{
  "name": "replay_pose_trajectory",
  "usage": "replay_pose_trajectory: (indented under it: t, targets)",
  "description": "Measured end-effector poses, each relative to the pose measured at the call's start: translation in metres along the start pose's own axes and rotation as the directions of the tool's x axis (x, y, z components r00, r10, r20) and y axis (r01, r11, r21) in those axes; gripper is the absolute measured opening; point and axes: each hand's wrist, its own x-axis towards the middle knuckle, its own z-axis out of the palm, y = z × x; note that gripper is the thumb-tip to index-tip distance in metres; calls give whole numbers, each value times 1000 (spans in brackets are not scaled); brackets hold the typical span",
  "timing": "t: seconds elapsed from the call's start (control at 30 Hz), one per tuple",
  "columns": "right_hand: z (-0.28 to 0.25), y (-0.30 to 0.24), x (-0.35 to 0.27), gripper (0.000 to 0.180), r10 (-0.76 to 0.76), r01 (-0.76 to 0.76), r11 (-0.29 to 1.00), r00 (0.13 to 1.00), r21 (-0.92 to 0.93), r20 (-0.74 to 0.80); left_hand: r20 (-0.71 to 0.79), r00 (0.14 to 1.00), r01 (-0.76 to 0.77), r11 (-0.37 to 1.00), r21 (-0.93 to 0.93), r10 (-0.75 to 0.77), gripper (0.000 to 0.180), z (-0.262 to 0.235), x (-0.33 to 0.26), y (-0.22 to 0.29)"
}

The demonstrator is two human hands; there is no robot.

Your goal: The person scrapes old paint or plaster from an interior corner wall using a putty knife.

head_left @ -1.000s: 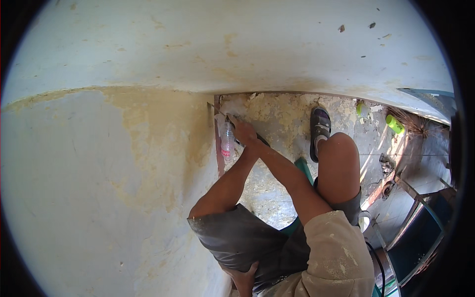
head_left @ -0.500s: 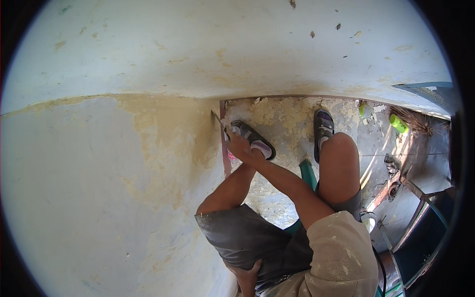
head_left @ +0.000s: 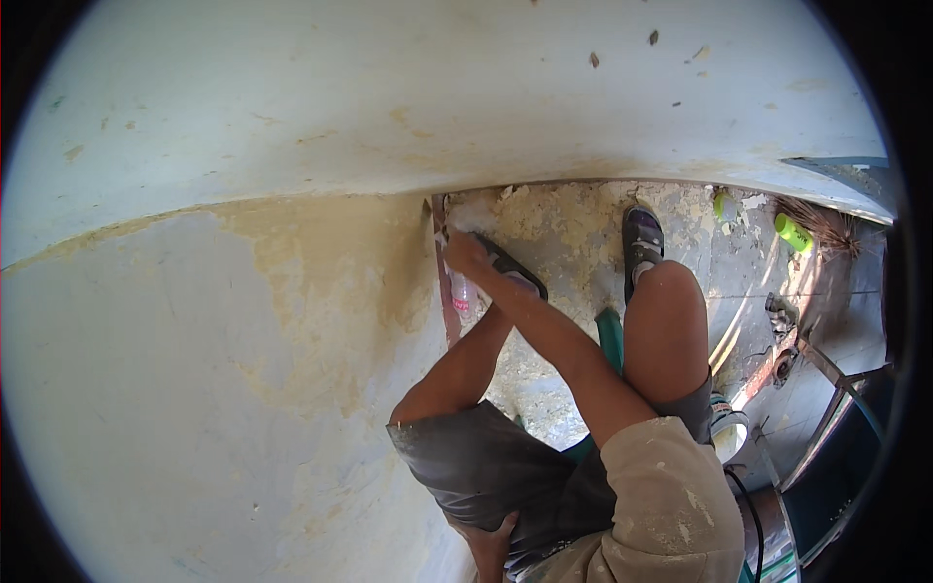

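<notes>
In the low corner where the two walls meet, my right hand [head_left: 466,255] is closed around a thin, scraper-like tool [head_left: 428,208]. Only a bit of its dark end shows at the wall; the grip is hidden by my fingers. Bare yellowish patches spread over the left wall [head_left: 321,262] beside it. My left hand [head_left: 489,539] lies against the dark shorts at my left thigh, thumb apart from the fingers, holding nothing. A clear plastic bottle with a pink label [head_left: 462,296] stands just below my right hand, next to my left foot.
Paint flakes litter the floor [head_left: 559,228]. A green plastic stool [head_left: 609,335] is under me. To the right are a bright green container [head_left: 794,233], a bundle of thin sticks [head_left: 824,225], a white bucket [head_left: 729,432] and a metal-framed piece [head_left: 836,389].
My right hand has shifted slightly upward into the corner, and less of the tool shows. More of the clear bottle is visible. The view has tilted a little; my left hand stays put.
</notes>
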Motion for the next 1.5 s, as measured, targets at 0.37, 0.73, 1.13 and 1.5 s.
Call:
replay_pose_trajectory:
  t: [0.37,0.73,1.13,1.5]
  targets:
    - [-37,-55,-4,36,20,-52,990,971,129,239,-28,1000,17,998,58,-15,124,-9,1,-11]
    - [-22,-32,6,37,93,-110,986,987,128,129,-54,998,-37,999,-31,35,121,0,-4,-6]
    - [-32,-117,-147,53,-408,438,889,889,129,-208,-88,995,-59,996,-68,53,124,-3,-6,-13]
    - [-19,22,-14,54,-435,470,769,881,433,-184,-91,993,-77,996,-48,73,123,6,-4,-21]
